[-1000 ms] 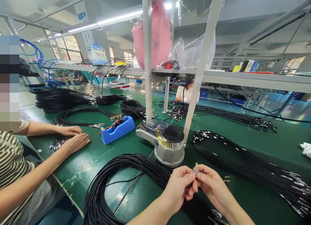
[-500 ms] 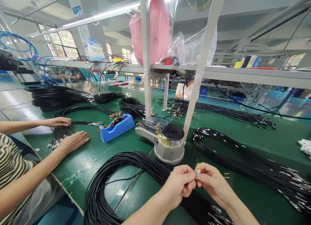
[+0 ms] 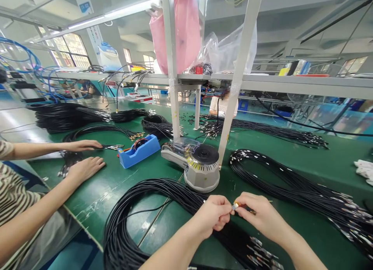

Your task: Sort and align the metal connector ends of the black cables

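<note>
My left hand (image 3: 214,212) is closed in a pinch on a thin cable end, most of it hidden by the fingers. At its tip, a small silvery connector (image 3: 235,206) with a yellow bit shows between my two hands. My right hand (image 3: 262,215) pinches this piece from the other side, thumb and index finger closed. A short dark strand sticks out beside the right fingers. Below both hands lies a large looped bundle of black cables (image 3: 122,219), with metal-tipped ends (image 3: 259,254) fanned out at the lower right.
Behind my hands stands a round tape dispenser (image 3: 202,172), beside a blue tape holder (image 3: 140,151). Another cable bundle (image 3: 279,188) lies to the right. At left, a co-worker's hands (image 3: 87,167) rest by cables. White shelf posts (image 3: 233,87) rise from the green table (image 3: 87,200).
My right hand has turned and drawn slightly right, with its fingers now stretched more towards the left hand. The co-worker's far hand has reached right along the cables. The view has shifted slightly.
</note>
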Motion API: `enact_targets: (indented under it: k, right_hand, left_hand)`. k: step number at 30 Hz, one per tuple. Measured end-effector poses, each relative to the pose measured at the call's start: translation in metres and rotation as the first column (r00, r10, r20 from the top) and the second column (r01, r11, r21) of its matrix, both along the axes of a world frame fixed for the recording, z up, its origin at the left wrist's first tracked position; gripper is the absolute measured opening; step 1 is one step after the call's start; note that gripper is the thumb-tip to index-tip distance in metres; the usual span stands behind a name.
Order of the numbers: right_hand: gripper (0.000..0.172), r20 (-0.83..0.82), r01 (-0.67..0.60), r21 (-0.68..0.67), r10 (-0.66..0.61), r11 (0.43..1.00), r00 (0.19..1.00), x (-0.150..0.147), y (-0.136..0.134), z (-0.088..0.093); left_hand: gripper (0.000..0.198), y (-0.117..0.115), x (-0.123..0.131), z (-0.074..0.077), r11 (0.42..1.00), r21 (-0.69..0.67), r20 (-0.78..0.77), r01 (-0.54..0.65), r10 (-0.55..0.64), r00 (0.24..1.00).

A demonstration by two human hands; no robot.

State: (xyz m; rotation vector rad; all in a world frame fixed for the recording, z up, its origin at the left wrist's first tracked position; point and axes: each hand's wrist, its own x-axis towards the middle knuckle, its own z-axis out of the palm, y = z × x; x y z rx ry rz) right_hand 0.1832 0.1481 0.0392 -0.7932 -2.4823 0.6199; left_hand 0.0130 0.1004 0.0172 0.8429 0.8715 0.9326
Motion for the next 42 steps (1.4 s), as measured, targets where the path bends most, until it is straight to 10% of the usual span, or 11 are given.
enact_targets:
  k: [20,27,42]
  right_hand:
    - [0.021,-0.016,-0.079,0.018,0.079,0.997,0.997,-0.004,-0.008,0.002]
    - [0.014,-0.207,0.088,-0.056,-0.097,0.995,0.974,0.003,-0.002,0.0]
    - [0.035,-0.213,0.045,-0.181,-0.084,0.982,0.973,-0.016,-0.009,-0.013]
  left_hand:
    - [0.026,0.001,0.001,-0.004,1.0,-0.03,0.051,0.006,-0.004,0.999]
    - [0.029,0.001,0.001,-0.001,0.99,0.027,0.22,-0.14,0.131,0.967]
    - [0.016,-0.002,0.013,-0.006,0.929,0.265,-0.092,-0.257,0.29,0.953]
